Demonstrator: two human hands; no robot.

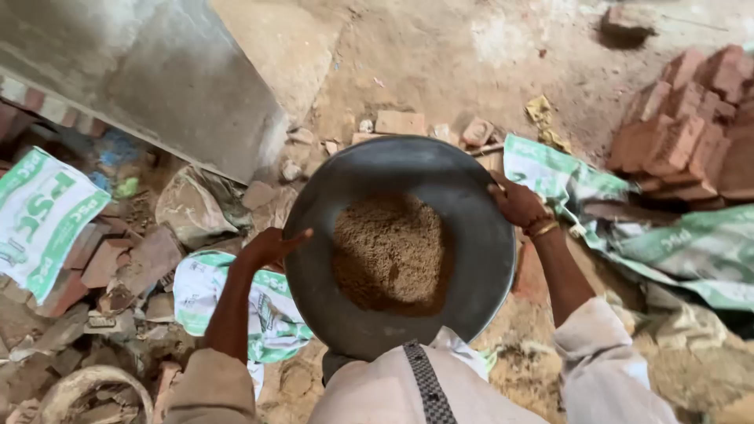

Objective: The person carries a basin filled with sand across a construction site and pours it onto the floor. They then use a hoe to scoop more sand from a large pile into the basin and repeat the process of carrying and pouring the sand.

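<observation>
**Metal pan of sand, held in two hands over a rubble-strewn floor**

Because it is gripped at opposite sides of its rim, the metal pan [471,196] sits level in the middle of the frame, clear of the ground and close against the person's chest.

- Contents: a heap of brown sand [390,253], lying in the bowl's centre and slightly toward the near side; the dark walls around it are bare. The level hold looks suited to keeping the loose heap from sliding.
- Left hand [271,246]: at the pan's left rim, fingers curled under or against the edge, thumb stretched out over the lip. It grips the pan.
- Right hand [518,204]: at the upper right rim, closed over the edge, a bangle at the wrist. It grips the pan too.
- Clothing: pale rolled sleeves; a checked strap at the bottom centre.
- Just below the left arm: a white and green sack [267,310], crumpled on the ground.
- Right of frame: more green and white sacking [628,228], spread flat.
- Upper right: a stack of red bricks [687,118].
- Far left: another printed sack [39,216] over broken brick pieces [118,259].
- Upper left: a grey concrete slab [157,78], leaning.
- Bottom left corner: the rim of a round basket [86,389], partly cut off.
</observation>
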